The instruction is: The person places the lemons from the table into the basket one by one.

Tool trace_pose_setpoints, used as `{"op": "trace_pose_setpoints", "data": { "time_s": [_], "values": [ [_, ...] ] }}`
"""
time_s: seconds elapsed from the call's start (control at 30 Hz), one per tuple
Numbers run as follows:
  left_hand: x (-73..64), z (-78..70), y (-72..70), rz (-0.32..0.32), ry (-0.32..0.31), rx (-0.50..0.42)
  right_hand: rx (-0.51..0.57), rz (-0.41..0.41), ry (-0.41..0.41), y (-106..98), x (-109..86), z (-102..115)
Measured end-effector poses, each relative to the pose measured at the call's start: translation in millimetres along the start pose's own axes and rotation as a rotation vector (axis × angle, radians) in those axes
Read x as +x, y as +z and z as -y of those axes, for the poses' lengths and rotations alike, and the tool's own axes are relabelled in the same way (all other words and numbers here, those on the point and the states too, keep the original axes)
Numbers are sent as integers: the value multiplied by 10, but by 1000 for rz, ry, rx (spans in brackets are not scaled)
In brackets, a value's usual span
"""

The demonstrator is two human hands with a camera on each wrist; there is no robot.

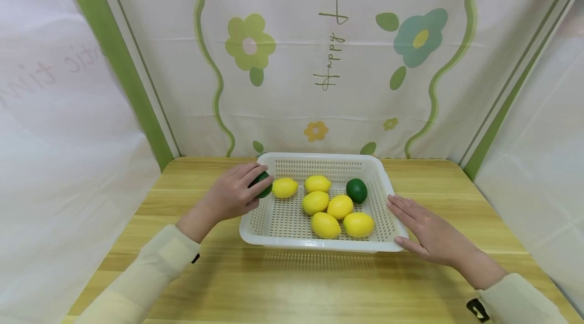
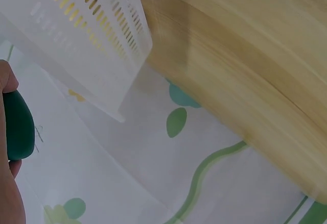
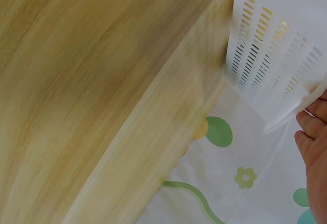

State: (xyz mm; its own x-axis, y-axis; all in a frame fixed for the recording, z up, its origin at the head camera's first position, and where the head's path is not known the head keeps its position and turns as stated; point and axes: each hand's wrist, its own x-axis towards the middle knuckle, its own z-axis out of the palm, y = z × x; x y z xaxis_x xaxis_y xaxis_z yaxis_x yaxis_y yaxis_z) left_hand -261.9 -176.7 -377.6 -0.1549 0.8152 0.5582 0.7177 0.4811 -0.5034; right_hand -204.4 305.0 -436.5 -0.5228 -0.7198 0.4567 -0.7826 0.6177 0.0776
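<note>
My left hand [image 1: 232, 190] grips a dark green fruit [image 1: 261, 185] above the left rim of a white plastic basket [image 1: 315, 244]. The left wrist view shows the same dark green fruit [image 2: 19, 127] at its left edge, between fingers and thumb. Inside the basket lie several yellow lemons [image 1: 326, 225] and another dark green fruit [image 1: 357, 190] toward the right. My right hand [image 1: 426, 230] rests with straight fingers against the basket's right rim. In the right wrist view its fingertips [image 3: 305, 122] are by the basket's rim.
The basket stands on a wood-grain table [image 1: 310, 288] near its back edge. A white cloth [image 1: 292, 101] printed with flowers hangs behind it. Plain white cloth walls [image 1: 543, 162] flank the table on both sides.
</note>
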Motion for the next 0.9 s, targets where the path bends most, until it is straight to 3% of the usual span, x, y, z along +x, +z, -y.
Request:
{"op": "trace_pose_setpoints", "data": {
  "time_s": [0.37, 0.9],
  "values": [
    [180, -109, 72, 18, 79, -17, -1, -3, 0, 8, -4, -2],
    [341, -241, 172, 97, 125, -78, 2, -12, 3, 24, -11, -1]
  ]
}}
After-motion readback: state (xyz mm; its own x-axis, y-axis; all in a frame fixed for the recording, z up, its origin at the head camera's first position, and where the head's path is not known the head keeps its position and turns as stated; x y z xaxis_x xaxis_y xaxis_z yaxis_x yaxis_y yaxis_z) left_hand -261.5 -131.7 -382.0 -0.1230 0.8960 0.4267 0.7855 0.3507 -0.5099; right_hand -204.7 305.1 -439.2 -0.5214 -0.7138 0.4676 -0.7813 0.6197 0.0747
